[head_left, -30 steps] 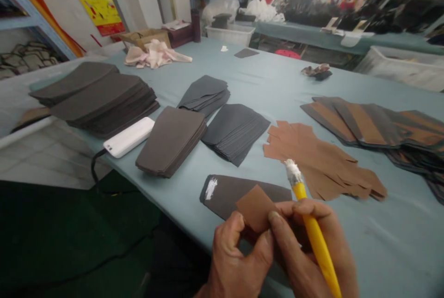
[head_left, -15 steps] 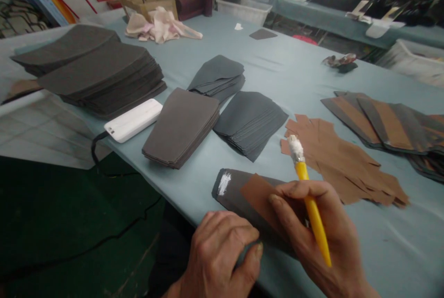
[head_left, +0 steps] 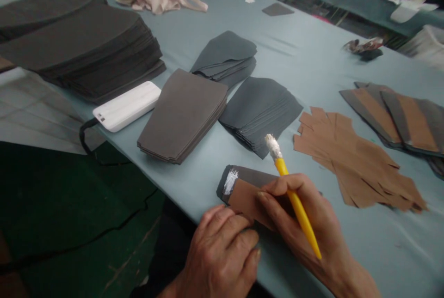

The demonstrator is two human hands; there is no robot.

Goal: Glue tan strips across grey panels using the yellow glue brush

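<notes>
A dark grey panel [head_left: 255, 175] lies near the table's front edge, with a patch of white paste [head_left: 231, 182] brushed across its left end. In my right hand [head_left: 308, 219] is a brush [head_left: 298, 212] with a yellow handle, its paste-coated bristles pointing up. The same hand's thumb and forefinger grip a brown strip [head_left: 246, 198], whose left end lies over the panel beside the paste. My left hand [head_left: 222, 252] is curled closed at the lower edge of the strip and panel; whatever its fingers hold is hidden.
Loose brown strips [head_left: 360, 159] are heaped to the right, with brown-striped grey panels [head_left: 412, 118] beyond. A grey stack [head_left: 183, 113], a fanned dark pile [head_left: 260, 108] and a white corded device [head_left: 128, 104] lie ahead and left. Tall dark stacks [head_left: 90, 44] stand far left.
My right hand has carried the brown strip leftward, so its end is now close to the paste. The brush moved left with it. My left hand's fingers have come up to the strip's edge. The view has tilted down.
</notes>
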